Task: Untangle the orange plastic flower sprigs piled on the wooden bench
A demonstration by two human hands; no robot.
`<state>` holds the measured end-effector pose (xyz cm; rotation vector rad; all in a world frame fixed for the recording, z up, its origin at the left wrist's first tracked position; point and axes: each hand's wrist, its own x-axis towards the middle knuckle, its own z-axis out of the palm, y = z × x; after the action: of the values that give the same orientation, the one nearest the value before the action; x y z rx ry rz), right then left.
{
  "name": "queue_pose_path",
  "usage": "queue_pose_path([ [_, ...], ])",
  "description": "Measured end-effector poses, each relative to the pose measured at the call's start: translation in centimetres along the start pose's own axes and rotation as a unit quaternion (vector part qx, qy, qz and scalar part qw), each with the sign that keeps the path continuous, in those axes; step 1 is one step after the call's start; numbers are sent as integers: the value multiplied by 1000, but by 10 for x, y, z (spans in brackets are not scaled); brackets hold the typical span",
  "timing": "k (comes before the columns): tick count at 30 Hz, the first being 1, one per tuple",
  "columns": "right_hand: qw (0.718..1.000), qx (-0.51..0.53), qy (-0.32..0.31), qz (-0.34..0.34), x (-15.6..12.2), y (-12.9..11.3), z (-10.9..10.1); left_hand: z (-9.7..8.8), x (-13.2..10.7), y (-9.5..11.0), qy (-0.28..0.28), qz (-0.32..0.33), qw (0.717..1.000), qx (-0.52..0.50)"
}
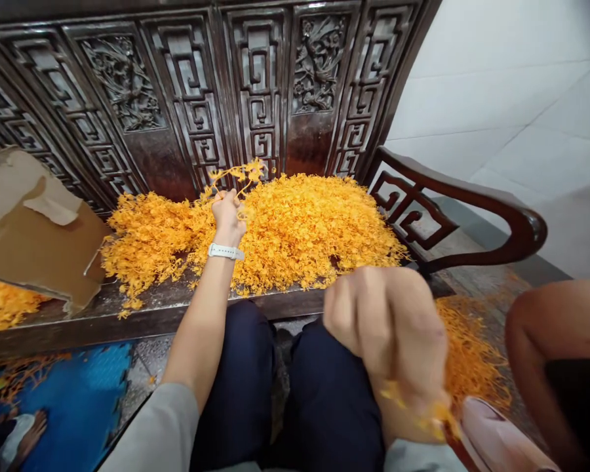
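Note:
My left hand (229, 213) reaches over the bench and is closed on a thin orange plastic flower sprig (248, 172), whose stems and blossoms stick up past the fingers. Right beside it lies a big heap of the same orange plastic flowers (314, 229). Close to the camera, my right hand (388, 318) is curled into a fist above my right knee, blurred by motion. Blurred orange flower pieces (435, 419) show at its wrist side and seem to trail from the fist; the inside of the fist is hidden.
The heap lies on a dark carved wooden bench (152, 318) with an armrest (526, 229) on the right. A cardboard box (44, 242) lies tipped at the left. Orange stems (472, 354) are piled on the floor near another person's leg (560, 328). A blue mat (88, 387) is lower left, with someone's foot (32, 429).

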<state>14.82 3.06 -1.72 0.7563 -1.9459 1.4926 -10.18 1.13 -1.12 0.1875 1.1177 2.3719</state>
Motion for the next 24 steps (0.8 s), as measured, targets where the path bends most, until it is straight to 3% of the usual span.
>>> queue_pose_path([
  [2, 987, 70, 141, 18, -3, 7, -13, -6, 2, 4, -15, -1, 1000, -7],
  [3, 966, 98, 234, 51, -2, 12, -20, -6, 0, 6, -33, 4, 999, -8],
  [5, 894, 100, 407, 156, 3, 25, -33, -1, -8, 7, -65, 29, 997, -4],
  [7, 835, 43, 496, 235, 9, 36, -39, 8, -18, 5, -83, 62, 995, 13],
  [8, 829, 4, 496, 258, 12, 41, -38, 12, -23, 4, -86, 76, 993, 25],
  [10, 856, -71, 434, 271, 16, 45, -33, 20, -32, 1, -91, 100, 990, 49],
  [12, 896, -123, 340, 257, 18, 44, -25, 27, -40, -1, -97, 112, 987, 62],
  [14, 917, -185, 267, 232, 18, 43, -20, 31, -45, -2, -100, 115, 986, 64],
  [16, 918, -262, 234, 186, 18, 39, -17, 33, -46, -4, -98, 112, 987, 60],
  [19, 908, -335, 235, 90, 23, 23, -5, 29, -38, -5, -95, 78, 991, 44],
  [21, 937, -282, 204, 23, 27, 2, 10, 22, -26, -4, -72, 46, 996, 28],
  [22, 964, -215, 156, -11, 28, -9, 17, 17, -20, -2, -53, 32, 998, 19],
  [24, 997, -33, -13, -75, 27, -27, 26, 6, -9, 2, -15, 13, 1000, 2],
])
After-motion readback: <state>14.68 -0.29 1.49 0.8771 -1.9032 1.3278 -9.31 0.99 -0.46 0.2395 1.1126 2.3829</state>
